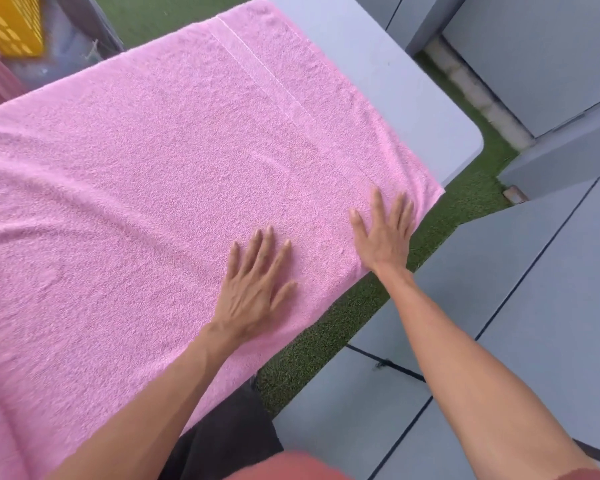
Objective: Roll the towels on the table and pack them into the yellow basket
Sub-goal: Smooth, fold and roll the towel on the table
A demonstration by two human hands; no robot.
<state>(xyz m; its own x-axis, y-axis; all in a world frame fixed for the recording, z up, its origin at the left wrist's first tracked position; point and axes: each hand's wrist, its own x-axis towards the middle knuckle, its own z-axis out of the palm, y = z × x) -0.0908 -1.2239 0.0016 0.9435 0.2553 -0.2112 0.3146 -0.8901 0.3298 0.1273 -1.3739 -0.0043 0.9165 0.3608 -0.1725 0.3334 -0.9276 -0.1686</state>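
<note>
From where I stand, nothing here can be read: no words, labels, brand marks, numbers or signs show on any surface in view.
</note>
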